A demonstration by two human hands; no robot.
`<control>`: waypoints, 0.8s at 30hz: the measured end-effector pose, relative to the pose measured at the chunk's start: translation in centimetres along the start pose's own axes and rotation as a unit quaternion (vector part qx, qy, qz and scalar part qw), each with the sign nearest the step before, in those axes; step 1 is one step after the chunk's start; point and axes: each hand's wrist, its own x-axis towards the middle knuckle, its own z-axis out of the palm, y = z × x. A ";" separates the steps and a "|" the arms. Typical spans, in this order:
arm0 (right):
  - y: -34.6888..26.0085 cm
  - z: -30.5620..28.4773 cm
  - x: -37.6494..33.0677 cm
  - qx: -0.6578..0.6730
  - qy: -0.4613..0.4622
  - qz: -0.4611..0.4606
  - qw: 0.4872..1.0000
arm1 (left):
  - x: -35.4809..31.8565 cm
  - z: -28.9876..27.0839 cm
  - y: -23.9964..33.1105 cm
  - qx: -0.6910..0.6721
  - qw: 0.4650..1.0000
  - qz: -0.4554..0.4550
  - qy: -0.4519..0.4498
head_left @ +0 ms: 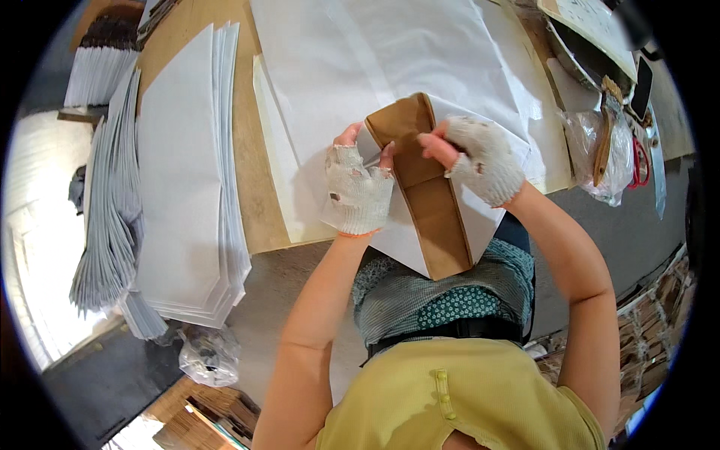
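A paper bag [436, 217], white outside and brown inside, lies partly unfolded at the table's near edge, its lower end jutting out over my lap. My left hand [356, 187], in a worn whitish fingerless glove, grips the bag's left side, the thumb over the brown inner face and the fingers against the white outside. My right hand [480, 161], gloved alike, is closed at the right side of the bag's far end. Its fingertips are bent in over the brown inside and look slightly blurred. The exact pinch of the right fingers is hard to see.
White paper sheets [315, 67] cover the table [262, 202]. Stacked white bags [180, 172] and fanned folded ones [109, 225] hang over its left edge. At the right are a pot [577, 52], a brush [604, 142] and a plastic bag [581, 135].
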 end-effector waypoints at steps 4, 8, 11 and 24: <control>1.3 3.0 1.8 0.056 -0.029 0.059 0.996 | -0.1 -0.3 -1.1 -0.030 0.999 0.045 -0.001; 1.5 5.0 2.8 0.080 -0.042 0.038 0.995 | -0.2 -1.4 -0.1 -0.012 0.999 0.030 -0.041; 1.4 5.4 3.2 0.119 -0.051 0.048 0.991 | -0.1 -1.7 -0.7 -0.045 0.997 0.042 -0.054; 0.8 6.5 1.8 -0.023 0.042 -0.051 0.998 | 3.3 -2.9 -2.3 -0.368 0.876 -0.249 -0.187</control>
